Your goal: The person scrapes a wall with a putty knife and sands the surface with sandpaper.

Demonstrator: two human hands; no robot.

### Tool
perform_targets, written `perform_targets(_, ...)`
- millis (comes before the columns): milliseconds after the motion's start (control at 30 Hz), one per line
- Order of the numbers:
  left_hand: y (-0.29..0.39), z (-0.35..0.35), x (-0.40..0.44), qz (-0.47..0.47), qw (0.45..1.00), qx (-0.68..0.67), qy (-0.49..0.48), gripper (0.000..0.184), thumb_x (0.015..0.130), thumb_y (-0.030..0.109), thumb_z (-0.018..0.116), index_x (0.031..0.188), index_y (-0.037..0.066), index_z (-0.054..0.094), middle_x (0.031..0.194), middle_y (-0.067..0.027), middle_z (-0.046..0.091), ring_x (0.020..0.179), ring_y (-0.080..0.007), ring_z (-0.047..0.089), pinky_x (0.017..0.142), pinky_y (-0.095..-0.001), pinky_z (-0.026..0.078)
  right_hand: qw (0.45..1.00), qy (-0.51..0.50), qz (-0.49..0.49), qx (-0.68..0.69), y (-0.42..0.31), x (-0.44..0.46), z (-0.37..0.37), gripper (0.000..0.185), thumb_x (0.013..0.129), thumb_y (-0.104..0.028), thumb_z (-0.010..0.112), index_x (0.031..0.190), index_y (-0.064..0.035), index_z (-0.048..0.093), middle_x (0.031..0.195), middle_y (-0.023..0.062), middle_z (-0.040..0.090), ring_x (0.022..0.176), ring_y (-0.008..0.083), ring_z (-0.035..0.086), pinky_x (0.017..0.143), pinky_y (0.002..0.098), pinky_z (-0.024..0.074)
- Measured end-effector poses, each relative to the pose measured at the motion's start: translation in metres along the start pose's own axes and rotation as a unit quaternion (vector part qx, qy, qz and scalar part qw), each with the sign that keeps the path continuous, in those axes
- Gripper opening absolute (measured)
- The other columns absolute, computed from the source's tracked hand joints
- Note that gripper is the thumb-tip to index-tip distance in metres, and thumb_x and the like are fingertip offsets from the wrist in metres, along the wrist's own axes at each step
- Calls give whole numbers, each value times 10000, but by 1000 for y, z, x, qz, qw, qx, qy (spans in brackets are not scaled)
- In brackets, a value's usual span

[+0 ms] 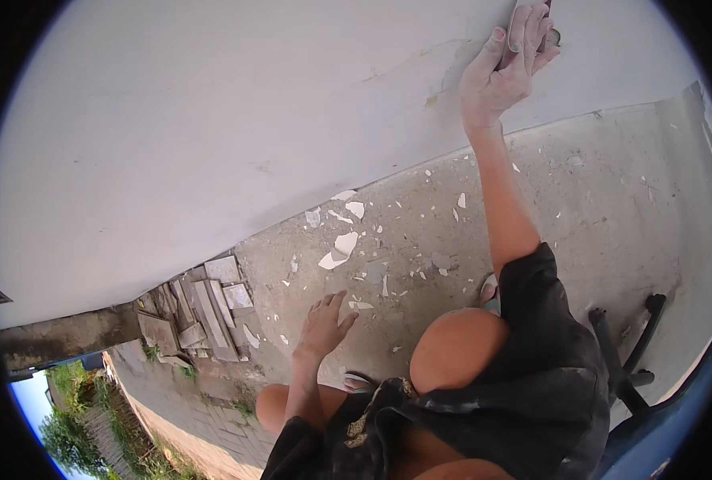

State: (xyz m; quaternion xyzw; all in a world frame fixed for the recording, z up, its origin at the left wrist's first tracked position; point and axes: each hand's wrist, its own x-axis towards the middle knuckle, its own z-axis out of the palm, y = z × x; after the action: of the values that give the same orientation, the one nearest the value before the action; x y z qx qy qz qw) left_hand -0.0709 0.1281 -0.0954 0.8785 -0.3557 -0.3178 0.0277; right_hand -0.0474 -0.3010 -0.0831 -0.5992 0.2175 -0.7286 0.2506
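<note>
My right hand (pixel 509 68), coated in white dust, is raised to the pale wall (pixel 212 120). Its fingers are curled around a brownish folded sheet that looks like sandpaper (pixel 507 56), pressed at the wall surface. The fingers hide most of the sheet. A small dark round thing (pixel 554 38) shows beside the fingertips; I cannot make out what it is. Lower down, my left hand (pixel 321 326) hangs over the floor near my knee, fingers stretched out and holding nothing. Faint yellowish scuffs mark the wall left of my right hand.
White flakes (pixel 340 250) litter the concrete floor (pixel 596 192). Planks and tile pieces (pixel 212 308) are piled at the wall's left end. A dark chair base (pixel 632 376) stands close on my right. Outdoors at lower left are paving and plants (pixel 72 440).
</note>
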Motion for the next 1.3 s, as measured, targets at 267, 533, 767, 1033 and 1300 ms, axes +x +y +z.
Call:
perform_targets(267, -3, 8, 15, 35, 999, 11, 14, 547, 875, 351, 610, 1310, 50, 468, 1232, -203, 545, 1123, -387, 526, 960, -444, 412, 976, -120, -135, -122, 0, -97, -8, 426, 888, -64, 422, 1280, 74, 511, 1413, 222, 421, 1390, 312, 295, 1145, 506, -2)
perform_targets(533, -4, 15, 12, 4, 999, 8, -31, 552, 874, 351, 610, 1312, 48, 463, 1239, -208, 540, 1128, -387, 523, 967, -447, 406, 980, -110, -139, -94, 8, -104, -1, 434, 888, -121, 435, 1290, 7, 534, 1399, 168, 462, 1366, 312, 344, 1129, 549, -29)
perform_targets(767, -8, 20, 13, 8, 999, 5, -50, 556, 879, 351, 604, 1315, 39, 459, 1239, -212, 539, 1129, -396, 519, 971, -441, 405, 984, -87, -96, -123, -37, -24, 4, 439, 878, -137, 443, 1286, -12, 547, 1395, 133, 478, 1358, 264, 370, 1112, 583, -62)
perform_targets(1033, -5, 8, 17, 21, 1000, 14, -13, 567, 887, 371, 593, 1327, 42, 452, 1242, -221, 537, 1145, -384, 515, 969, -438, 411, 966, -166, -135, -148, -3, -98, -20, 445, 870, -136, 468, 1294, -23, 544, 1414, 135, 455, 1359, 261, 368, 1106, 582, -83)
perform_targets(1300, -3, 12, 16, 16, 1000, 1, -26, 562, 883, 367, 597, 1314, 32, 462, 1249, -219, 530, 1142, -390, 511, 972, -442, 403, 978, -113, -126, -121, -11, -61, 0, 472, 893, -173, 448, 1314, 36, 491, 1442, 190, 396, 1402, 291, 279, 1105, 597, -54)
